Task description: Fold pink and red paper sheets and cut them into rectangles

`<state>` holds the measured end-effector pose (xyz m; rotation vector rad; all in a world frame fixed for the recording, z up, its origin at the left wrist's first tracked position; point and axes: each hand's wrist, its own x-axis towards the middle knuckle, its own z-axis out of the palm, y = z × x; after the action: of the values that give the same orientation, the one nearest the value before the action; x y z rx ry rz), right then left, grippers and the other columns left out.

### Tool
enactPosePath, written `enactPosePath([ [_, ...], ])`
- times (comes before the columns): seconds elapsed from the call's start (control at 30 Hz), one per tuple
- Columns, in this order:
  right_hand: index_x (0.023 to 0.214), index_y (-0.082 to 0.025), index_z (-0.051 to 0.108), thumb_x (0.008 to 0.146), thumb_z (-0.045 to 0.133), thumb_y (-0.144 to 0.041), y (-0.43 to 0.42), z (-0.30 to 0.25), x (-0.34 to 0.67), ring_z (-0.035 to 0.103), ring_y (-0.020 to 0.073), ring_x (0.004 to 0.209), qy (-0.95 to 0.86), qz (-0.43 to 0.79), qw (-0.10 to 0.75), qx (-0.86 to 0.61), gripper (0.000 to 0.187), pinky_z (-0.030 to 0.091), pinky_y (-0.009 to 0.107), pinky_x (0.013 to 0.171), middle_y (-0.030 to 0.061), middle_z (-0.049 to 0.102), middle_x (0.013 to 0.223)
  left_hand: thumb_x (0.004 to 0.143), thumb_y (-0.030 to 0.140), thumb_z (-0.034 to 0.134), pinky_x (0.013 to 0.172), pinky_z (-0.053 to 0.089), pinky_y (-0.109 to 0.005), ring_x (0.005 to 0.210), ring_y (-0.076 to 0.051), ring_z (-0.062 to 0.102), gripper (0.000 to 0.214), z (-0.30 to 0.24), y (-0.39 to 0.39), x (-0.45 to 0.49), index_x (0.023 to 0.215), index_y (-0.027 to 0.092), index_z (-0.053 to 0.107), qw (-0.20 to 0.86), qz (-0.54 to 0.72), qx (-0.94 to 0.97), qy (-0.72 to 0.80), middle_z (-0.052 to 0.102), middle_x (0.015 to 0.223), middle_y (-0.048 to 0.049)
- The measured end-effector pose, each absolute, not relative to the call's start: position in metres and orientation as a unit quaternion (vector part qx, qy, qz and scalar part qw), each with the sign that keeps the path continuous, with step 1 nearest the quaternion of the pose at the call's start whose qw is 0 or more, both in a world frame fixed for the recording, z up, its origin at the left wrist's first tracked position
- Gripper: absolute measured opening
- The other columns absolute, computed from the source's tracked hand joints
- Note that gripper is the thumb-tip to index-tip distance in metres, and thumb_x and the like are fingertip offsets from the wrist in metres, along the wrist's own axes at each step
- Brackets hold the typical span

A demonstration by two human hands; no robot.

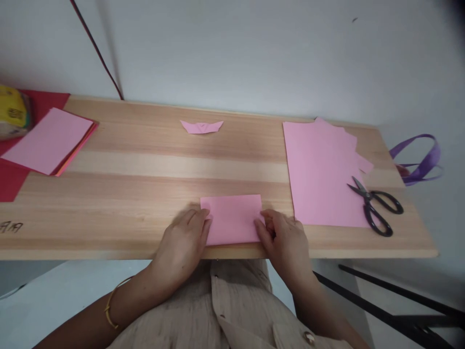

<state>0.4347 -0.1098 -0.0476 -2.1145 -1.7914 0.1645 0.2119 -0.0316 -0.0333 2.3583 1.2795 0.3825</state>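
A pink sheet of paper (233, 220), seemingly folded into a rectangle, lies near the table's front edge. My left hand (185, 237) pinches its left side, thumb and fingers closed at the edge. At the opposite side my right hand (285, 240) grips the paper's right edge between thumb and curled fingers. Farther back, straight ahead, sits a small folded pink paper boat (202, 127). To the right of my right hand lie larger pink sheets (323, 174), with black-handled scissors (372, 201) resting partly on them, blades apart.
The wooden table (145, 194) backs onto a pale wall. On the left, a stack of coloured paper (54, 140) overlaps a red sheet (14, 184) beside a yellow package (14, 112). A purple ribbon loop (423, 165) hangs past the right end. A dark cable (98, 51) runs down the wall.
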Motion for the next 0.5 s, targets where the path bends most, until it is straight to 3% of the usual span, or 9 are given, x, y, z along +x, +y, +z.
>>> enactPosePath([
  [0.5, 0.100, -0.016, 0.061, 0.098, 0.045, -0.039, -0.1087, -0.0476, 0.4335, 0.058, 0.0194, 0.066, -0.639, 0.047, 0.187, -0.745, 0.028, 0.035, 0.032, 0.071, 0.0001, 0.061, 0.066, 0.097, 0.022, 0.040, 0.083, 0.055, -0.039, 0.091, -0.023, 0.065, 0.024, -0.0316, -0.0314, 0.2135, 0.101, 0.013, 0.062, 0.208, 0.135, 0.851, 0.463, 0.069, 0.097, -0.0104],
])
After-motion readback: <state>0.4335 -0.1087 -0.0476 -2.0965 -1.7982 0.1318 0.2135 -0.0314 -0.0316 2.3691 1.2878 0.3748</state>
